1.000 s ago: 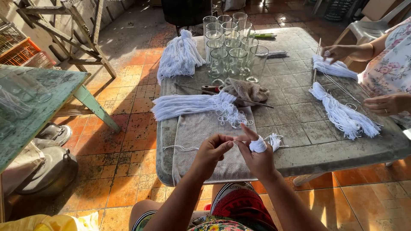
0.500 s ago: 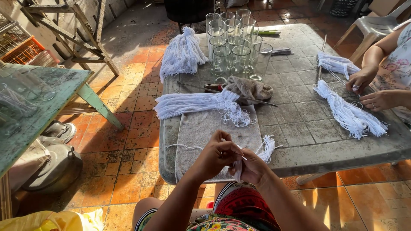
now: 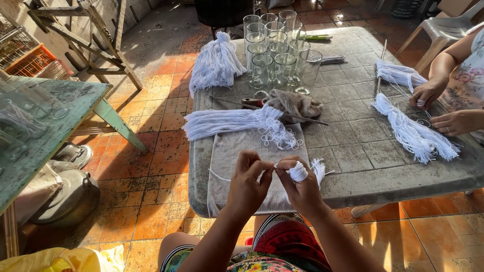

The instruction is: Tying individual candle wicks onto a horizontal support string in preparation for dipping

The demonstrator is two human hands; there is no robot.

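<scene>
Grey tiled-pattern bench (image 3: 363,151) on sunlit orange tile floor (image 3: 151,151); left hand (image 3: 247,184), right hand (image 3: 302,189) at bench's near edge, fingers pinched on small white string bundle (image 3: 298,172).

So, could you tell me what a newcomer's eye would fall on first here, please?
Probably the two hands at the table's near edge: the right hand pinches a small white thread bundle while the left hand pulls a strand from it. Next, the cluster of clear glasses at the far end, with white thread bundles lying around them.
</scene>
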